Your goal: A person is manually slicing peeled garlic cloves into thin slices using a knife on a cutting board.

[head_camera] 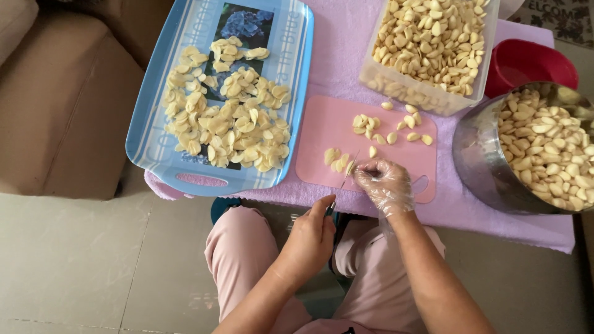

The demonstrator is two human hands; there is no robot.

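Garlic slices [226,120] heaped on blue tray [297,93]; two containers of whole cloves [433,37] untouched. Left hand [309,238] gripping knife [344,179], gloved right hand [385,184] pinching clove on pink cutting board [322,127].

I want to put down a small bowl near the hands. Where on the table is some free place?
Bare lilac cloth lies between the blue tray and the clear tub. The pink cutting board is bare at its left part. Crowded: board middle with cloves, where the knife and gloved right hand work, and beside the steel bowl.
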